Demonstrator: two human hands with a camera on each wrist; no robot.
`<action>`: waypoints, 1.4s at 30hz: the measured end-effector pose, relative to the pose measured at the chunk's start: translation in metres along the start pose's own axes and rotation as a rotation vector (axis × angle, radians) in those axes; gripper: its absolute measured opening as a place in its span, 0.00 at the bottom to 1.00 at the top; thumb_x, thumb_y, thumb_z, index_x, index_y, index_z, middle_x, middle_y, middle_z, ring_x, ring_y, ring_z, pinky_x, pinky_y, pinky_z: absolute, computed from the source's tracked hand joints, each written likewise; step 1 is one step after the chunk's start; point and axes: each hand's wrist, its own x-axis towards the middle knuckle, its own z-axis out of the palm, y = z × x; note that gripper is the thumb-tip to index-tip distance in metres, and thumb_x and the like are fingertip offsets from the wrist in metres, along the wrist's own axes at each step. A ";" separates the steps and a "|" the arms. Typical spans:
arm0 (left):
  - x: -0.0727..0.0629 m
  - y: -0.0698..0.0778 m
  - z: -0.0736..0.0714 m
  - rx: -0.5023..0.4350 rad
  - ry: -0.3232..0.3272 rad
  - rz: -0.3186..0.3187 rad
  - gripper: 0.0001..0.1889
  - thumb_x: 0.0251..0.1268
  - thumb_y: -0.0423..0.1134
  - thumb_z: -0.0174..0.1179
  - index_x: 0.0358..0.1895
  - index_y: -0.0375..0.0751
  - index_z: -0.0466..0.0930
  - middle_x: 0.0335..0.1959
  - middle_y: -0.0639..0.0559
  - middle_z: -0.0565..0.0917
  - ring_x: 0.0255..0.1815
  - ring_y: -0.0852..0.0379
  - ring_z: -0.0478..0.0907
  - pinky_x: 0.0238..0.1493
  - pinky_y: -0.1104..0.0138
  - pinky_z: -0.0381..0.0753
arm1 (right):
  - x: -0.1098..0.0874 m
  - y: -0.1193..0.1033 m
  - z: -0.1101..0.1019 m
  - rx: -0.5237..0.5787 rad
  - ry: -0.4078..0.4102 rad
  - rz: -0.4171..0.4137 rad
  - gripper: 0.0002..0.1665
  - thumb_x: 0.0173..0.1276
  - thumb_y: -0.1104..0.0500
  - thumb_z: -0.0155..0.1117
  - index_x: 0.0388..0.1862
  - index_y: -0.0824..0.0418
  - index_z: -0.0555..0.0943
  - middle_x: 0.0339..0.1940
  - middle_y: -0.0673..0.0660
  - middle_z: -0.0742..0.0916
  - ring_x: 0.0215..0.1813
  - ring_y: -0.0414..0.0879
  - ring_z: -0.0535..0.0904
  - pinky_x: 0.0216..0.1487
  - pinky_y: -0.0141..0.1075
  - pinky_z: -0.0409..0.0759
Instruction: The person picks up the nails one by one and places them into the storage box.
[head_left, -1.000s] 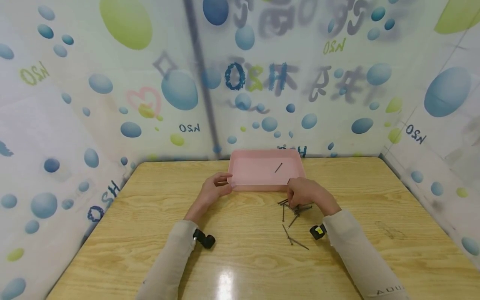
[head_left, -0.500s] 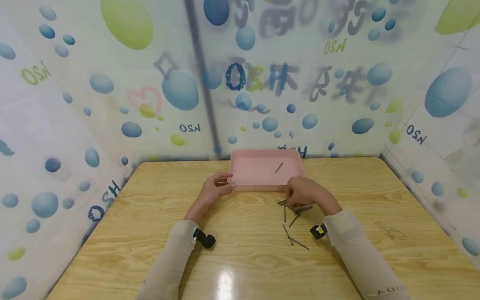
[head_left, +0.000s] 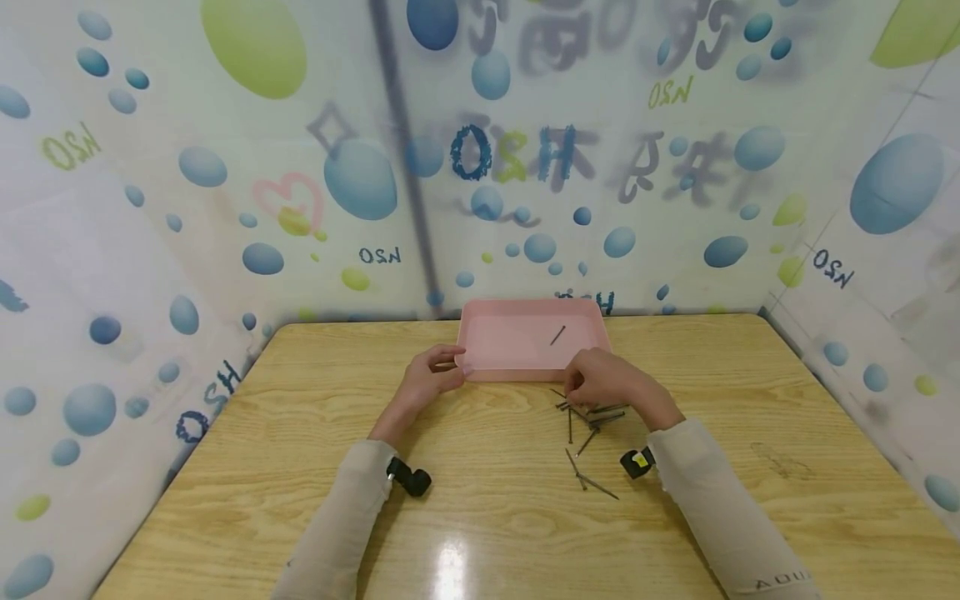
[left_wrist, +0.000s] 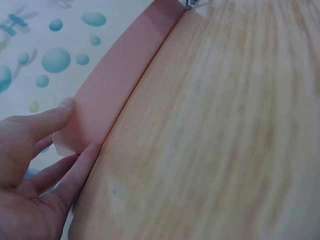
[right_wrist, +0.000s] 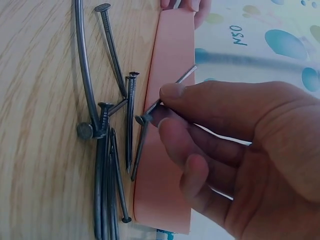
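Observation:
In the right wrist view my right hand point(right_wrist: 260, 120) pinches a steel nail point(right_wrist: 187, 74) between thumb and fingertips, in front of the pink tray's wall point(right_wrist: 172, 45). Below and beside those fingers lie several loose nails point(right_wrist: 131, 115) on the table. My left hand point(head_left: 426, 379) holds the left front corner of the pink tray point(head_left: 517, 375); its thumb point(left_wrist: 62, 110) and fingers lie against that corner in the left wrist view. One nail point(head_left: 557, 336) rests inside the tray. The tip of the pinched nail shows left of my right hand point(head_left: 603, 379) in the head view.
The wooden table point(head_left: 300, 500) meets a curtain-like wall point(head_left: 337, 275) with printed bubbles behind the tray. A few nails point(head_left: 581, 475) lie nearer me, apart from the main pile. Each wrist wears a small black camera point(head_left: 410, 478).
My right hand has shifted slightly left and up from the pile, and the pinched nail now shows past its fingertips. The left hand and tray have stayed put.

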 end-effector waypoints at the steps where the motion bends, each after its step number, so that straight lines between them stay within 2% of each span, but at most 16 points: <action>1: 0.000 0.000 0.000 0.005 0.001 -0.001 0.25 0.71 0.39 0.67 0.69 0.44 0.78 0.69 0.38 0.77 0.68 0.38 0.77 0.60 0.55 0.86 | 0.000 -0.001 0.000 0.004 -0.001 0.002 0.11 0.69 0.66 0.67 0.26 0.60 0.89 0.21 0.55 0.88 0.21 0.45 0.79 0.27 0.33 0.78; 9: 0.001 -0.001 0.000 -0.011 0.005 -0.009 0.26 0.70 0.40 0.68 0.70 0.44 0.77 0.70 0.37 0.76 0.69 0.37 0.77 0.61 0.56 0.86 | 0.001 0.001 0.001 0.024 -0.006 0.010 0.10 0.70 0.66 0.66 0.27 0.61 0.87 0.24 0.57 0.88 0.22 0.48 0.83 0.26 0.33 0.79; 20: 0.003 -0.002 0.000 -0.007 -0.001 -0.014 0.28 0.70 0.41 0.68 0.71 0.42 0.75 0.71 0.37 0.75 0.69 0.38 0.77 0.60 0.56 0.86 | 0.001 0.004 0.002 0.076 0.004 0.020 0.09 0.69 0.67 0.63 0.29 0.59 0.77 0.26 0.55 0.85 0.23 0.49 0.83 0.26 0.34 0.82; 32: 0.001 -0.001 0.000 0.010 0.008 0.003 0.26 0.70 0.41 0.69 0.69 0.44 0.78 0.69 0.38 0.78 0.68 0.38 0.78 0.60 0.55 0.86 | 0.002 0.005 0.001 0.039 0.045 0.020 0.03 0.70 0.64 0.64 0.35 0.59 0.82 0.32 0.53 0.87 0.29 0.45 0.83 0.27 0.34 0.84; 38: 0.000 -0.001 -0.001 0.019 0.012 0.001 0.25 0.70 0.40 0.68 0.69 0.45 0.78 0.68 0.39 0.78 0.67 0.40 0.79 0.60 0.57 0.86 | 0.002 0.004 0.000 -0.036 0.119 0.003 0.07 0.67 0.63 0.65 0.40 0.62 0.88 0.34 0.52 0.89 0.32 0.40 0.82 0.37 0.37 0.85; 42: 0.000 0.001 0.000 0.021 0.016 0.000 0.25 0.70 0.40 0.68 0.69 0.45 0.78 0.68 0.40 0.79 0.67 0.40 0.79 0.60 0.56 0.86 | 0.001 0.004 0.000 -0.064 0.172 0.005 0.09 0.65 0.63 0.66 0.41 0.61 0.90 0.36 0.52 0.90 0.36 0.41 0.82 0.44 0.42 0.85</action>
